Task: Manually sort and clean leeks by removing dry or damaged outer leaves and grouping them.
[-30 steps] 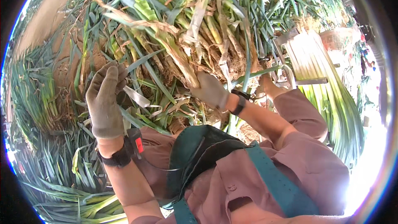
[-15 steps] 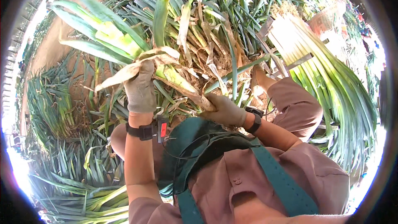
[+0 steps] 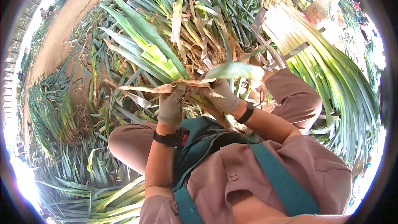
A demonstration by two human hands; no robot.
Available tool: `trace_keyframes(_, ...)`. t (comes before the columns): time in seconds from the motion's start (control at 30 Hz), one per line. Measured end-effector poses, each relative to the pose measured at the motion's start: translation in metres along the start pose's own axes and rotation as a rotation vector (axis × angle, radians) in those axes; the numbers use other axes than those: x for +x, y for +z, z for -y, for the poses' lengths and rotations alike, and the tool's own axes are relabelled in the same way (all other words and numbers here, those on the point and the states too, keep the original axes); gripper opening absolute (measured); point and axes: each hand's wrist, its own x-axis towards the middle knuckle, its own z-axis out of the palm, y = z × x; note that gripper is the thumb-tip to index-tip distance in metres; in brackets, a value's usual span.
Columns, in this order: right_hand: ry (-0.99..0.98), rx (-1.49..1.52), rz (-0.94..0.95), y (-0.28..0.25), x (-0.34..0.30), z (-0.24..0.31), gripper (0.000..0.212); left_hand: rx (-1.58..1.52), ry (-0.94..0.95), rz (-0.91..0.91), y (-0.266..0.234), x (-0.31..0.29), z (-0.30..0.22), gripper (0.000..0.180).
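A leek (image 3: 165,64) lies slantwise across my lap, its green leaves fanning up to the left and its stem end pointing down to the right. My left hand (image 3: 171,107), in a grey work glove, is closed around the stem below the leaves. Dry brown outer leaves (image 3: 155,88) lie across its fingers. My right hand (image 3: 225,95), gloved too, is closed on the leek's outer leaves, close beside the left. A loose green leaf (image 3: 234,71), blurred by motion, sticks out to the right above it. The right fingertips are partly hidden by leaves.
A metal rack (image 3: 286,56) at the right holds a bundle of pale-stemmed leeks (image 3: 327,74). Untrimmed leeks (image 3: 207,37) are heaped in front of me. More leeks (image 3: 54,108) lie at the left, beyond my bent knee (image 3: 130,143). A dirt path (image 3: 62,45) curves at the far left.
My right hand has moved from the stem end up to the leaves beside my left hand. My left hand has shifted right and nearer with the leek. A green leaf has swung to the right.
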Motion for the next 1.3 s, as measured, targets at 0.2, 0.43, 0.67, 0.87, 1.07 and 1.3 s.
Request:
trace_keyframes(0.2,0.130,-0.646,0.145,-0.034,-0.032,0.039,0.026,-0.037,0.049,0.189,0.008,-0.004,0.010,0.025)
trace_keyframes(0.43,0.889,-0.338,0.340,-0.067,-0.075,0.062,0.029,-0.119,0.003,0.280,-0.004,-0.003,0.010,0.027)
trace_keyframes(0.67,1.002,-1.305,0.667,-0.116,-0.062,0.063,0.061,-0.050,-0.047,0.201,-0.014,-0.006,0.009,0.034)
trace_keyframes(0.87,0.233,-0.778,0.103,-0.080,-0.018,0.096,0.061,-0.136,0.060,0.014,-0.013,-0.005,-0.004,0.033)
trace_keyframes(1.07,0.669,-0.027,0.403,-0.014,-0.039,0.022,0.037,-0.040,0.169,-0.058,0.000,0.014,-0.059,0.029)
trace_keyframes(1.3,0.611,-0.342,0.038,0.005,-0.014,0.040,0.045,-0.239,0.215,-0.281,0.012,0.044,-0.043,0.020)
